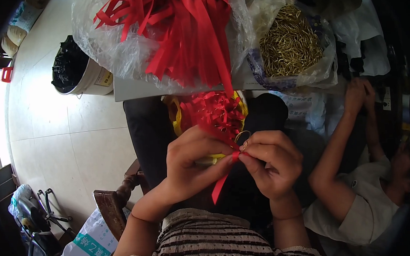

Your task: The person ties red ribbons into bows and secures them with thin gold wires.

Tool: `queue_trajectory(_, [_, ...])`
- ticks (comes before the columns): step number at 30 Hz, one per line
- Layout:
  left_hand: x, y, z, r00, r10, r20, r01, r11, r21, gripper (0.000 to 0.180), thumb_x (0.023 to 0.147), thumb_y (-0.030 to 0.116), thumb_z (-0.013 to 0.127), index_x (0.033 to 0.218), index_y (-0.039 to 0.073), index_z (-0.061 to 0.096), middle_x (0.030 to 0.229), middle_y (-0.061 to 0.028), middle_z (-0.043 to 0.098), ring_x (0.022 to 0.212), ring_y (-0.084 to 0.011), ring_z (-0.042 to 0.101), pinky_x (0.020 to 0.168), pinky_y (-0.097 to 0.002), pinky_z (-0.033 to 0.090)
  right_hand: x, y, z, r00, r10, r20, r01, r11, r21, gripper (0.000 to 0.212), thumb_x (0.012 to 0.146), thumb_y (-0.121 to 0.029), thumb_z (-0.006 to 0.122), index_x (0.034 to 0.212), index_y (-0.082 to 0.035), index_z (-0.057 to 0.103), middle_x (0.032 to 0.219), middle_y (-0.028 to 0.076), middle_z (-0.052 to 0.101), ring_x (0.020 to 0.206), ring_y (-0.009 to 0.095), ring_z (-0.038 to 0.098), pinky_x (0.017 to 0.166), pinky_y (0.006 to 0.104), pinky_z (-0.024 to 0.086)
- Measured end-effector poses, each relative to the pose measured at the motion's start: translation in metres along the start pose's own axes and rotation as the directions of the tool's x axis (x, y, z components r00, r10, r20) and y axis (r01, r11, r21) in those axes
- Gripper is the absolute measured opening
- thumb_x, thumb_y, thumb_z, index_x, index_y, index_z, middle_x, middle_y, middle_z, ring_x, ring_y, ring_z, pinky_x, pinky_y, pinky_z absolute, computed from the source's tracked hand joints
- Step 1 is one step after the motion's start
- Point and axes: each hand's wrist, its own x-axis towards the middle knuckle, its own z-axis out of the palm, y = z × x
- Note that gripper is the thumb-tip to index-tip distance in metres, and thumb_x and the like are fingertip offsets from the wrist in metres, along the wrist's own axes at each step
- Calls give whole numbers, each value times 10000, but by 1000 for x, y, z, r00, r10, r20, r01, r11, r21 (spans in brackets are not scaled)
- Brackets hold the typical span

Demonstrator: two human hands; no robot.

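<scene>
Head view, seated worker at the centre of the frame. The left hand [193,161] and the right hand [270,164] meet at mid-frame over a single red ribbon strip [221,185], whose free tail hangs down and to the left below the fingers. The left grip is pressed together on the strip, thumb over forefinger. The right grip pinches the same strip and also a small gold wire ring [242,137], which shows just above the right fingertips.

Risks, as judged from this view: the ring is small and held only at the fingertips, so a slackened pinch could let it drop into the dark lap below, where it would be hard to find. The strip is thin and smooth and could slide out of the pinch, or crease if pulled sideways. The curled red ribbon cluster [216,113], just above the hands in a yellow-rimmed container [176,115], lies close enough to snag the strip.

The strip is narrow, flat, bright red and glossy, with a cleanly cut end. A larger bundle of red ribbons [185,30] lies in a clear plastic bag [111,49] on the counter [137,91] at upper centre, beside a bag of gold wire rings [290,45] at upper right. A second person's arm [337,143] reaches up at the right.
</scene>
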Motion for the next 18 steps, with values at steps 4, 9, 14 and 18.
queue_trajectory(4, [-7,-2,-6,1000,15,-18,-15,1000,-10,163,680,2,733,830,15,670,831,-72,598,756,-169,609,658,-250,474,-18,9,2,959,267,-93,-221,914,341,110,754,-42,710,792,-11,611,841,99,605,700,160,598,605,245,475])
queue_trajectory(9, [10,8,2,996,21,-88,-23,1000,-19,201,695,-14,712,893,10,687,889,-95,600,810,-184,613,713,-270,487,-14,12,4,960,239,-143,-149,874,463,95,776,-85,697,822,-20,644,913,121,585,775,147,572,644,236,457])
queue_trajectory(14, [10,1,-3,990,67,126,-41,980,-197,223,719,-40,678,940,-9,681,915,-115,613,845,-190,630,720,-276,500,2,17,3,995,96,-40,-87,979,183,345,875,-358,568,956,-47,692,1049,124,545,876,187,555,738,311,457])
queue_trajectory(18, [-1,4,-3,940,-189,285,333,695,-637,199,731,-42,669,928,-17,677,899,-122,623,781,-173,639,671,-262,504,0,33,-1,976,176,129,-196,967,164,473,873,-465,525,969,-32,689,1052,117,550,880,204,559,782,344,452])
